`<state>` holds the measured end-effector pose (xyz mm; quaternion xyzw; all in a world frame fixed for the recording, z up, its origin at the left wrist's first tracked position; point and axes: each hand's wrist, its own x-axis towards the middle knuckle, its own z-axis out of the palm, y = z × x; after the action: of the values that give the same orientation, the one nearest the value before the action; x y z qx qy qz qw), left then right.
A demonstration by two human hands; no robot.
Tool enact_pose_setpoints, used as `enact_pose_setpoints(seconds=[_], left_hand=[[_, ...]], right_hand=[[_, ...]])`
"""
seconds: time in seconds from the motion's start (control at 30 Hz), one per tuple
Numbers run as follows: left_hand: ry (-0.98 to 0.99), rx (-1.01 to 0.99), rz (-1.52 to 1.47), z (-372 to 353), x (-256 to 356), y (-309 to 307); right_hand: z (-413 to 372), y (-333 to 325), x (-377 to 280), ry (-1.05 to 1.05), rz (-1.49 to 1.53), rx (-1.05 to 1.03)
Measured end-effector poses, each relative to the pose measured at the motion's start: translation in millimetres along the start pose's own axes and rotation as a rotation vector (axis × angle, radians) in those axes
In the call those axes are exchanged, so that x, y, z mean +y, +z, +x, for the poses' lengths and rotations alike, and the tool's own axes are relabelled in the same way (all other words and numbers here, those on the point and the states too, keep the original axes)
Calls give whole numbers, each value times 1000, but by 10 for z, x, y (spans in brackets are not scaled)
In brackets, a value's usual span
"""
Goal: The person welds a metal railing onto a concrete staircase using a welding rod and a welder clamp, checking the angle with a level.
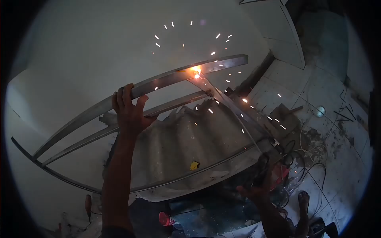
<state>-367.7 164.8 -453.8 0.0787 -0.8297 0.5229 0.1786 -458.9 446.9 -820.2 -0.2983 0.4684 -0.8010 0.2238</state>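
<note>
A curved metal frame (166, 82) of square tubing stretches across the view. My left hand (131, 113) is wrapped over its upper tube, with the thumb apart from the fingers. Lower right, my right hand (258, 192) grips a dark electrode holder (261, 168), partly lost in shadow. From the holder a thin welding rod (247, 129) runs up to a cross bar joint on the upper tube. A bright welding arc (197, 72) burns there, and sparks fly outward.
Under the frame lies a grey corrugated sheet (190, 139) with a small yellow piece (194, 165) on it. A red-capped container (164, 219) and a red-handled tool (88, 204) sit in front. Cables (317, 166) and several rods (344, 114) lie on the tiles near a foot (303, 200).
</note>
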Motion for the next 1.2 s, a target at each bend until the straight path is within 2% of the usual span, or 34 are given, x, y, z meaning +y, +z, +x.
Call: enact_pose_setpoints(seconds=[0.1, 0.17, 0.27, 0.37, 0.73, 0.83, 0.9, 1.03, 1.1, 1.2], left_hand=[[2, 14, -2, 8, 6, 15], [8, 13, 29, 43, 13, -29], [-15, -16, 9, 78, 54, -88], [-11, -36, 37, 54, 33, -79], [-25, -99, 51, 54, 28, -109], [-6, -72, 66, 46, 13, -70], [25, 26, 28, 19, -25, 2], [-5, -56, 19, 79, 11, -109], [32, 4, -3, 43, -35, -33], [15, 1, 5, 60, 9, -65]], right_hand=[[93, 10, -84, 13, 106, 27], [160, -8, -205, -58, -100, 16], [163, -24, -238, -69, -256, 28], [146, 3, -143, -152, -277, 73], [135, 54, -76, -197, -263, 118], [137, 63, -54, -197, -253, 112], [166, 65, -74, -211, -253, 112], [211, 61, -131, -233, -228, 78], [163, 2, -102, -188, -251, 8], [144, 18, -110, -250, -244, 53]])
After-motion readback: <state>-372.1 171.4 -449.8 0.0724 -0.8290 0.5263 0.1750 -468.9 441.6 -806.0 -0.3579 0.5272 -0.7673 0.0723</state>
